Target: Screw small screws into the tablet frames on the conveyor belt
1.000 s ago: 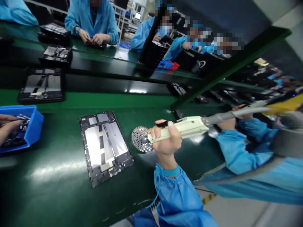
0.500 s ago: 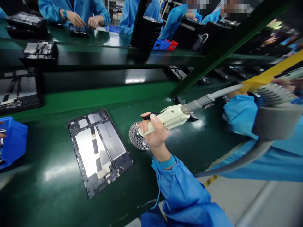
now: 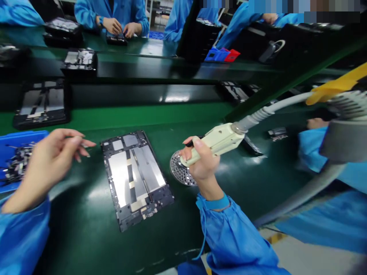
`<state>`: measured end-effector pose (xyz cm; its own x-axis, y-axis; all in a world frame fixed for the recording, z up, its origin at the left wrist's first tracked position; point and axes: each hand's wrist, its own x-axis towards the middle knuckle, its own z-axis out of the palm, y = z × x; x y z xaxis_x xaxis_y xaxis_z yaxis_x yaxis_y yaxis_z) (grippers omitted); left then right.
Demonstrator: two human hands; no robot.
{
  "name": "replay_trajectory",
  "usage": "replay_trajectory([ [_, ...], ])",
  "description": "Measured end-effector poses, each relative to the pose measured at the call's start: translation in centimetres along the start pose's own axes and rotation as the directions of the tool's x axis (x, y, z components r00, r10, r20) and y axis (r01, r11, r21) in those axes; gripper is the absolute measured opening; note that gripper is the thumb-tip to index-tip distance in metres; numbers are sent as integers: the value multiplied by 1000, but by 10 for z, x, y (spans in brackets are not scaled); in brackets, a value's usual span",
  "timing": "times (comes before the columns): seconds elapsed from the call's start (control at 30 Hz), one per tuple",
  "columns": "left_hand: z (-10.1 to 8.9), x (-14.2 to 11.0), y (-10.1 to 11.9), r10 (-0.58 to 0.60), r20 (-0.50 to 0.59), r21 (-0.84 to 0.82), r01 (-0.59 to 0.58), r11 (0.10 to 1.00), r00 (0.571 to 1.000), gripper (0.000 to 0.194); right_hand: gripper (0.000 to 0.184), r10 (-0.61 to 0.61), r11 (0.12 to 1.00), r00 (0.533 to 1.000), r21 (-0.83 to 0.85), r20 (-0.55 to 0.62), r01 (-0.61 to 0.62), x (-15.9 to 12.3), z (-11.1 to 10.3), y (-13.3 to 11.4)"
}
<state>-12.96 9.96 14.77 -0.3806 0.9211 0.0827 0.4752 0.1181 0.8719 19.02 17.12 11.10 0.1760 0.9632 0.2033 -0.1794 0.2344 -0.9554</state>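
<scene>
My right hand [image 3: 205, 158] is closed around a cream electric screwdriver [image 3: 222, 142], a finger by its black lever. The tool's lower end is over a round perforated metal disc [image 3: 179, 170] on the bench. My left hand [image 3: 57, 151] is beside a blue bin [image 3: 28, 134] heaped with small metal and black parts [image 3: 18, 162]. Thumb and fingers there are pinched together on something tiny, too small to name. Between my hands lies an opened tablet [image 3: 140, 179], its silvery inside, dark flex strips and circuit boards facing up; neither hand touches it.
A grey cable [image 3: 289, 101] with a yellow strap [image 3: 335, 88] runs from the screwdriver to the upper right. A green slanted post [image 3: 281, 72] crosses there. More opened tablets [image 3: 43, 101] line the dark shelf. A co-worker's blue sleeve [image 3: 312, 147] is at the right; other people work across the bench.
My left hand has come into full view beside the blue bin, fingers pinched. The view has shifted left, so everything sits further right. My right hand still grips the screwdriver over the disc.
</scene>
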Motion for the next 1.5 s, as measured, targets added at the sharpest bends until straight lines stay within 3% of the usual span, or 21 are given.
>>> replay_trajectory([
  [0.17, 37, 12, -15, 21, 63, -167, -10, 986, 998, 29, 38, 62, 998, 995, 32, -76, -59, -2, 0, -6],
  [0.37, 40, 22, -44, 7, -33, -63, -9, 998, 999, 27, 38, 114, 987, 985, 127, -127, -98, -3, -16, -29],
  [0.53, 45, 23, -53, 1, -104, 70, 6, 998, 995, 19, 32, 125, 990, 978, 87, -164, -112, -11, -14, -38],
  [0.63, 47, 20, -57, 93, -126, 216, -64, 974, 988, 13, 30, 144, 987, 972, 94, -186, -129, -13, -8, -36],
  [0.77, 47, 13, -65, 288, -77, 440, -226, 869, 955, 13, 24, 148, 987, 967, 86, -208, -133, -13, -6, -38],
  [0.93, 47, 4, -72, 393, 26, 504, -352, 789, 919, 19, 27, 189, 982, 956, 66, -223, -179, -13, -9, -38],
  [1.03, 49, 4, -69, 331, -7, 455, -292, 842, 944, 20, 31, 190, 982, 962, 59, -199, -182, -12, -13, -36],
  [1.17, 53, 9, -63, 66, -67, 223, -49, 974, 996, 11, 30, 170, 985, 965, 26, -198, -168, -11, -14, -35],
  [1.3, 54, 19, -62, -91, -1, 9, 91, 996, 996, 9, 25, 155, 988, 955, 38, -252, -150, -11, -4, -39],
  [1.4, 53, 25, -64, -167, 83, -104, 175, 979, 982, 6, 27, 147, 988, 979, 61, -140, -140, -10, 17, -44],
  [1.5, 53, 30, -66, -219, 126, -174, 239, 955, 968, 10, 36, 156, 984, 986, 74, 60, -160, -9, 55, -43],
])
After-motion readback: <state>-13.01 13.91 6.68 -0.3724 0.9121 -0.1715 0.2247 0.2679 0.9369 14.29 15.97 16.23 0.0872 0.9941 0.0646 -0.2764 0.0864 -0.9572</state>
